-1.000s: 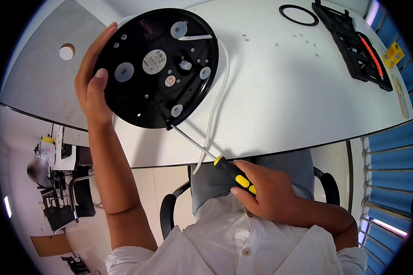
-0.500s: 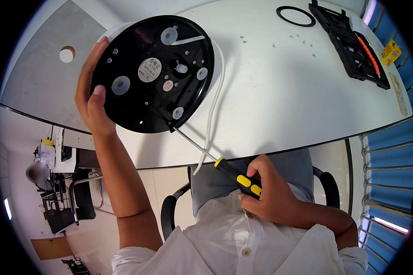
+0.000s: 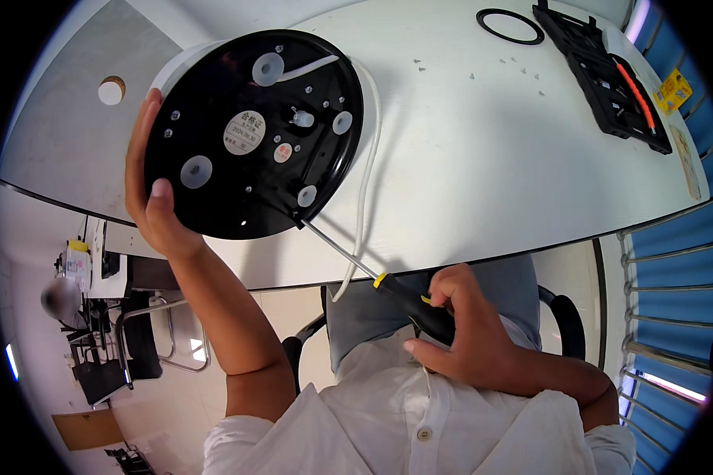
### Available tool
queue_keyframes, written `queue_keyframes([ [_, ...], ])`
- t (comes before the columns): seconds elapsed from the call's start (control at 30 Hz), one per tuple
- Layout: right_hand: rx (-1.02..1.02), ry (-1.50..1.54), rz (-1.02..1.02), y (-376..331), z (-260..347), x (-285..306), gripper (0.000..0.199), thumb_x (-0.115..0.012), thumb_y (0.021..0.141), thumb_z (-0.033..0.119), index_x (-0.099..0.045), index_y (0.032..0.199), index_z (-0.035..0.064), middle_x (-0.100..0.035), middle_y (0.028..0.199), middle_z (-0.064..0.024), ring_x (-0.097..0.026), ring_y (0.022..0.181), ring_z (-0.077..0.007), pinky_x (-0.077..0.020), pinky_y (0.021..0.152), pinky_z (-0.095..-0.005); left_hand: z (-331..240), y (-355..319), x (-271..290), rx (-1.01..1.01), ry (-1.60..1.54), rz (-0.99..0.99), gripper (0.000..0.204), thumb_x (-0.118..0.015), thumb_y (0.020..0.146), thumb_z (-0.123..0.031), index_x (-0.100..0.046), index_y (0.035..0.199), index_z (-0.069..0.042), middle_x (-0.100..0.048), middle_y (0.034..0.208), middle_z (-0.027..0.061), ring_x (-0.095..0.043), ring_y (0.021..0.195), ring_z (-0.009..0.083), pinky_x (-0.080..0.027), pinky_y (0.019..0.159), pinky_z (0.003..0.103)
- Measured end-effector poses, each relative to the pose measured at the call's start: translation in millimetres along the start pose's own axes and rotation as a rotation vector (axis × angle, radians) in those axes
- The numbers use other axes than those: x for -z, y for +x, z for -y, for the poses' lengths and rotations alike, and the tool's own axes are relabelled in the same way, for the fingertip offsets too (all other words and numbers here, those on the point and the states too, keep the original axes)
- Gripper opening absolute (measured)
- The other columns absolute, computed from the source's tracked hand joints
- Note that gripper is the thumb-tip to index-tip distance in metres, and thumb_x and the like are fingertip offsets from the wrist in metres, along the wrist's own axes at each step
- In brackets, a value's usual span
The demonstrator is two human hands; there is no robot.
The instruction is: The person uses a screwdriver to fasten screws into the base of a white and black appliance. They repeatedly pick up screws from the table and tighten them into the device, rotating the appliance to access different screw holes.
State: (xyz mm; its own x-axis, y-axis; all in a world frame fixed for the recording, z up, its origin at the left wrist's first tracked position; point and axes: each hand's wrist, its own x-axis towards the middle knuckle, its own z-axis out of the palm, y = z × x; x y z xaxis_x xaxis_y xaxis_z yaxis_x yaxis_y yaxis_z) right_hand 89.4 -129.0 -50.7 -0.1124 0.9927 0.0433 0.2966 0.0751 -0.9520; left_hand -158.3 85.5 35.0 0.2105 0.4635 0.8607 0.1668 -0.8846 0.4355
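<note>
A round black appliance base (image 3: 222, 87) with clear rubber feet, a knob-like fitting and round stickers is tilted toward me over the table. My left hand (image 3: 158, 210) grips its left rim, thumb on the black face and fingers behind. In my right hand (image 3: 471, 332) is a black-and-yellow screwdriver (image 3: 412, 303), its handle lying between thumb and curled fingers. The metal shaft points up-left, its tip at the small dark piece on the base's lower edge. A white cord (image 3: 370, 158) leaves the base at the top and hangs over the table's front edge.
Several small screws (image 3: 523, 72) lie scattered on the white table (image 3: 451, 174). Farther back are a black ring (image 3: 509, 26), an open black tool case (image 3: 602, 87) and a yellow packet (image 3: 673, 91). A round white-and-cork piece (image 3: 112, 91) sits on the grey surface at left.
The base has shifted slightly left and turned a little with my left hand. The screwdriver handle has rolled, hiding most of its yellow patches; its tip stays at the base's edge.
</note>
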Motion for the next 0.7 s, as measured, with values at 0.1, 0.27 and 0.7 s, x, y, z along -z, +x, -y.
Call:
queue_keyframes([
  [0.1,0.025,-0.078,-0.007,-3,-5,2,0.04,-0.068,0.07,0.008,-0.04,0.098,0.0049,-0.04,0.098,-0.0127,-0.052,0.078,-0.0279,-0.0462,0.062,-0.0371,-2,-6,2,0.009,-0.007,-0.035,0.069,-0.051,0.077,-0.034,-0.043,0.124,0.015,-0.041,0.133,0.0304,-0.051,0.116,0.0358,-0.044,0.097,0.041],
  [0.27,0.141,-0.246,-0.065,-4,-3,10,0.034,-0.066,0.075,0.01,-0.045,0.101,0.0037,-0.046,0.102,-0.0143,-0.055,0.076,-0.0275,-0.0467,0.059,-0.036,-3,-13,3,0.001,-0.009,-0.09,0.068,-0.05,0.077,-0.036,-0.044,0.125,0.013,-0.043,0.133,0.0284,-0.049,0.118,0.0343,-0.042,0.099,0.041],
  [0.7,0.097,-0.221,-0.094,-9,2,9,0.037,-0.065,0.07,0.004,-0.044,0.1,0.0045,-0.043,0.104,-0.0147,-0.052,0.07,-0.0276,-0.0468,0.06,-0.0358,-7,-12,-4,-0.002,0.01,-0.067,0.067,-0.048,0.077,-0.03,-0.041,0.127,0.014,-0.039,0.136,0.0286,-0.047,0.121,0.0341,-0.038,0.102,0.041],
])
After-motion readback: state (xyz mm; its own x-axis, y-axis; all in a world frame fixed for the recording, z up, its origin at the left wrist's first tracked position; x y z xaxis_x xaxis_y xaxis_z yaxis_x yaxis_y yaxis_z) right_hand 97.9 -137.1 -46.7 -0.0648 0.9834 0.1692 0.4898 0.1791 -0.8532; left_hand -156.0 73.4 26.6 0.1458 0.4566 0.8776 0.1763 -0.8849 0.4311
